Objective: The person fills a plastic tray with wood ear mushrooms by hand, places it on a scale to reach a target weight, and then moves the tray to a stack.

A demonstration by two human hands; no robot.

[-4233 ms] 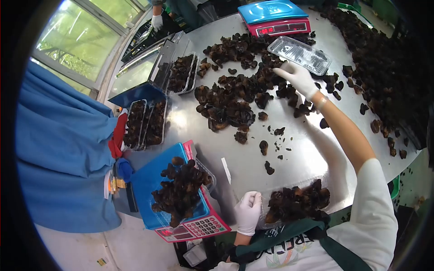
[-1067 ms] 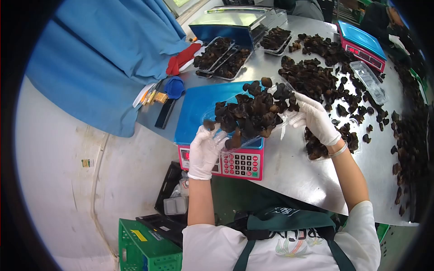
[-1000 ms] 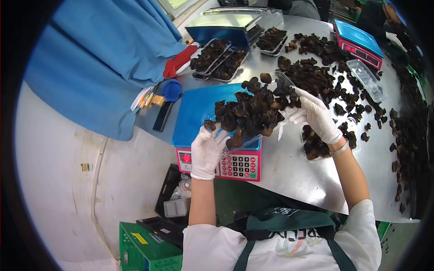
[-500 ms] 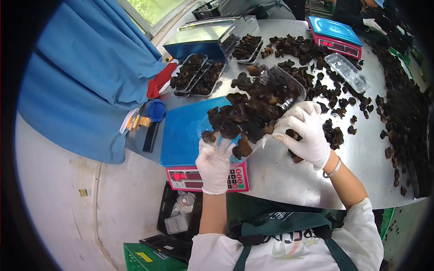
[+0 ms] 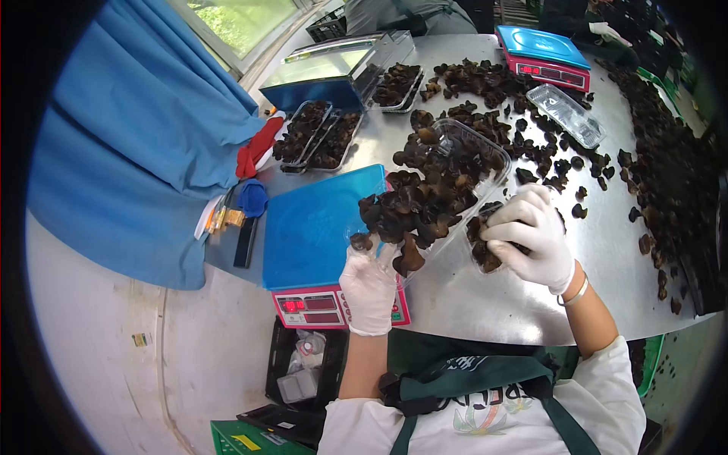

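Note:
My left hand (image 5: 370,292), in a white glove, grips the near end of a clear plastic tray (image 5: 497,173) heaped with dark wood ear mushrooms (image 5: 436,182). The tray is tilted and reaches over the right side of the blue-topped scale (image 5: 326,227). My gloved right hand (image 5: 531,239) is bent over a second, smaller-looking clear tray of wood ears (image 5: 485,254) on the metal table. Its fingers are curled with the thumb apart from them; what the fingertips hold, if anything, is hidden.
Filled trays (image 5: 318,136) stand at the back left beside a box with a clear lid (image 5: 334,64). A second scale (image 5: 542,57) and an empty tray (image 5: 567,114) are at the back right. Loose wood ears (image 5: 660,167) cover the table's right side. Another person's hand (image 5: 609,32) shows beyond.
My right hand has let go of the held tray's edge and moved down and right to the second tray. The held tray has shifted slightly right off the scale.

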